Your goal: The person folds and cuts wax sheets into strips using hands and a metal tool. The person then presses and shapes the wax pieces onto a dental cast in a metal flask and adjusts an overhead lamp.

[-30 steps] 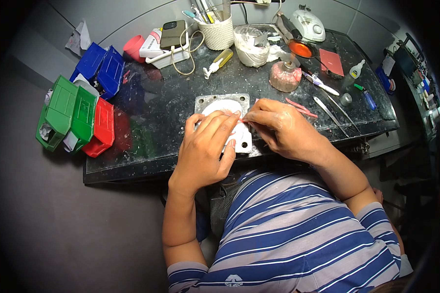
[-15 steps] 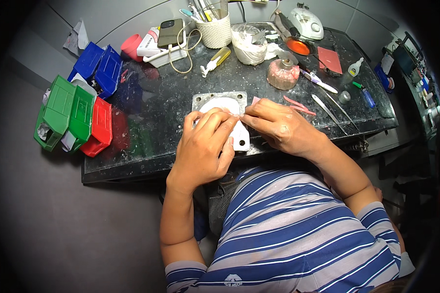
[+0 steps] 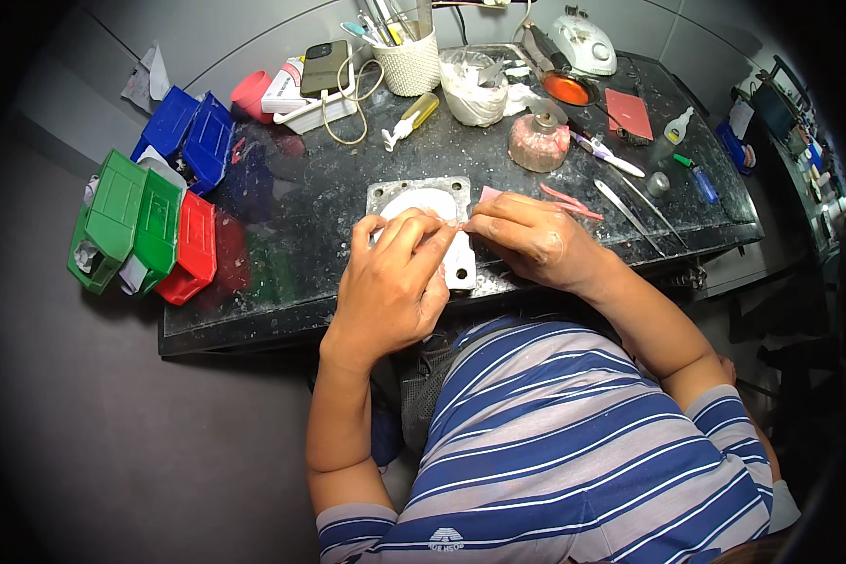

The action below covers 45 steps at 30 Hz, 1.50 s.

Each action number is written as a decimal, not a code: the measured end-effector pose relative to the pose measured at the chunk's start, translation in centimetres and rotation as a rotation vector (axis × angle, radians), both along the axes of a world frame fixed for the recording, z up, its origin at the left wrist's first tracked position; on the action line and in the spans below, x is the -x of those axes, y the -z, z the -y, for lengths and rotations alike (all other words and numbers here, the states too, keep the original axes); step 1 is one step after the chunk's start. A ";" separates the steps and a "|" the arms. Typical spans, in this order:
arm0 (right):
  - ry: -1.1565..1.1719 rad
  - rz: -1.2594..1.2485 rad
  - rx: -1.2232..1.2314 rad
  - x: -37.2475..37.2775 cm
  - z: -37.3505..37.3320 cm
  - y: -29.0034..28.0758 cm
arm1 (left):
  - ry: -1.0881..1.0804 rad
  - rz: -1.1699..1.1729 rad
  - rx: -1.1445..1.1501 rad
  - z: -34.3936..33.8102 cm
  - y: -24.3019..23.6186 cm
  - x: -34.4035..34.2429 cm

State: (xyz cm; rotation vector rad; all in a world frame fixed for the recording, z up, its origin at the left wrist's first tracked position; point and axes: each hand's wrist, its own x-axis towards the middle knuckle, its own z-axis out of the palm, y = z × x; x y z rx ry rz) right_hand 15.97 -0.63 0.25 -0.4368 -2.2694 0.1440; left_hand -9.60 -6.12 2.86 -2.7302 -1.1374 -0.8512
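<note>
A white plaster model (image 3: 430,199) sits on a grey metal plate (image 3: 379,191) with holes in its corners, near the desk's front edge. My left hand (image 3: 393,273) curls its fingers over the model from the left and steadies it. From the right, my right hand (image 3: 533,240) pinches its thumb and fingertips together at the model's edge, against the left fingertips. Whatever lies in that pinch is too small and covered to make out. Just behind the right knuckles a bit of pink sheet (image 3: 490,193) peeks out.
Pink wax strips (image 3: 571,202), a metal spatula (image 3: 627,217) and a glass burner (image 3: 539,143) lie to the right. Farther back stand a plaster-smeared bowl (image 3: 473,99), a dropper bottle (image 3: 411,122) and a tool cup (image 3: 411,66). Green bins (image 3: 113,221) line the left edge.
The whole view has shifted slightly. Both hands stay at the model, with only tiny movement at the fingertips.
</note>
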 end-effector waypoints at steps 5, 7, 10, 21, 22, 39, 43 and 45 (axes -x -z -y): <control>0.022 -0.005 -0.028 0.3 0.5 0.3 | 0.003 0.003 -0.011 -0.1 0.2 0.1; 0.032 -0.010 -0.035 0.5 0.4 0.4 | 0.006 0.007 -0.015 -0.1 0.3 0.1; 0.034 -0.015 -0.032 0.6 0.4 0.5 | 0.002 0.009 -0.009 -0.1 0.3 0.1; 0.117 -0.153 0.055 0.5 0.1 0.4 | 0.007 0.029 0.009 0.0 0.2 0.1; 0.112 -0.152 0.054 0.5 0.3 -0.2 | 0.000 0.035 0.008 0.0 0.2 0.1; 0.152 -0.070 0.194 1.3 2.2 -1.3 | 0.004 0.083 0.013 0.3 0.4 0.1; 0.202 -0.086 0.154 0.9 2.3 -1.2 | -0.002 0.079 0.017 0.3 0.2 -0.1; 0.214 -0.101 0.141 0.9 2.3 -1.3 | -0.004 0.073 0.022 0.3 0.2 -0.1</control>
